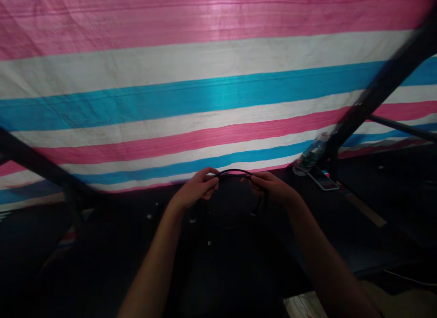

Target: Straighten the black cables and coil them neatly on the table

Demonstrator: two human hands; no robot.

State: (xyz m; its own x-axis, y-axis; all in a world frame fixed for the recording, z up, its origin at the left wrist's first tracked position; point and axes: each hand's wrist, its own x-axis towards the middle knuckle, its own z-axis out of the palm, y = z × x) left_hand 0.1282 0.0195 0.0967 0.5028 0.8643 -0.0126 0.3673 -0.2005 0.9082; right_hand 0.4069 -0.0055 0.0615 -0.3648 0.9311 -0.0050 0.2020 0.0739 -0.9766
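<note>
A thin black cable (234,171) arches between my two hands over the dark table. My left hand (199,187) pinches it at the left end of the arch, thumb and fingers closed. On the other side my right hand (268,187) grips it too, with its fingers bent round the cable. Parts of the cable hang below my hands, but the dark background hides most of their run. A small light-coloured connector tip (209,243) shows below my left hand; whether it belongs to this cable I cannot tell.
Behind the table (355,236) hangs a pink, white and blue striped sheet (205,94). A clear bottle (311,155) leans at the right beside a phone (323,179). Dark slanted bars (378,88) stand on both sides. Something whitish (305,305) lies at the bottom edge.
</note>
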